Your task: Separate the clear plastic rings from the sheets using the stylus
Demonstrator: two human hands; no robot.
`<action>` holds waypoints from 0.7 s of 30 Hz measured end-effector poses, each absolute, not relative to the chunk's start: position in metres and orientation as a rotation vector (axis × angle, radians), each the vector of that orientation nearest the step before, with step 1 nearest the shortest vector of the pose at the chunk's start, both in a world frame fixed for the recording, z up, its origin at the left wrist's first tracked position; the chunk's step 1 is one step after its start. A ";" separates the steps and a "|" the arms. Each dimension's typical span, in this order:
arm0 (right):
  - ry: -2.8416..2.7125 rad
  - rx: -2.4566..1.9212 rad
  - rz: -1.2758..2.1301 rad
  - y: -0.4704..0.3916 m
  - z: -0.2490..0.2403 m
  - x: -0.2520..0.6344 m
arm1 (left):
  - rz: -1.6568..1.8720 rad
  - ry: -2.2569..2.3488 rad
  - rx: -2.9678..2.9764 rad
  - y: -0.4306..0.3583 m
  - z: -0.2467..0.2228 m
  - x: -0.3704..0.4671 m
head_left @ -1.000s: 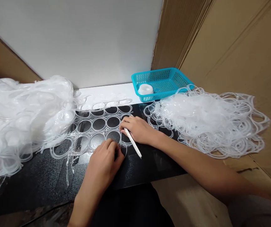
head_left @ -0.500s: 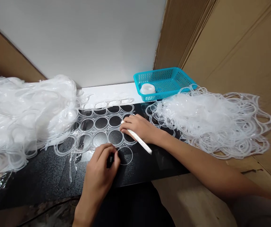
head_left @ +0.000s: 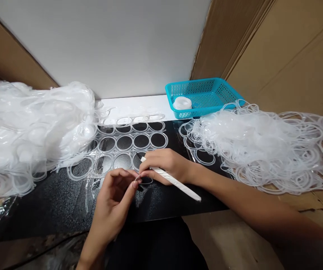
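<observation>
My left hand pinches the edge of a thin clear plastic ring between thumb and forefinger. My right hand is closed around a slim white-wrapped tool with a thin dark tip; its exact kind is unclear. The tool's tip points away from me, over a clear plastic sheet of joined rings lying flat on the black tabletop. My right fingertips meet the left ones at the ring, and partly cover it.
A large heap of clear ring sheets lies on the left. More tangled plastic webbing is piled on the right. Behind it sits a turquoise basket with a stack of white rings inside. A pale panel stands at the back.
My right hand has come toward me and now meets the left hand, the tool still in it. My left fingers have lifted the ring's edge from the tabletop. The view has shifted slightly.
</observation>
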State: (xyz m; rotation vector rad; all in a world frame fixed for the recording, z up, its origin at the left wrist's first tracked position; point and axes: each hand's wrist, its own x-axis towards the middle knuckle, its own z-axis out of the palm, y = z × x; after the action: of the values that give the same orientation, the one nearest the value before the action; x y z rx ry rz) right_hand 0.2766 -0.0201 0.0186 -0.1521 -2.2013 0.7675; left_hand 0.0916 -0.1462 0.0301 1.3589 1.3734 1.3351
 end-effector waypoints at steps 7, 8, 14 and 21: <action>-2.253 -0.174 0.563 -0.017 0.019 0.280 | 1.423 1.331 1.091 -0.152 0.025 0.081; -2.259 -0.163 0.550 -0.016 0.019 0.280 | 1.442 1.331 1.076 -0.153 0.023 0.080; -2.303 -0.149 0.517 -0.016 0.016 0.282 | 1.503 1.316 1.029 -0.157 0.015 0.077; -2.291 -0.206 0.490 -0.010 0.017 0.285 | 1.432 1.399 1.123 -0.161 0.014 0.075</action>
State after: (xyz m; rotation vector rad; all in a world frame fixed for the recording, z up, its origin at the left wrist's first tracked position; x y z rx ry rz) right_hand 0.2850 -0.0104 0.0170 -0.2057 -2.2907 0.4897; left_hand 0.0753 -0.1614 0.0137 1.1228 1.3993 1.4320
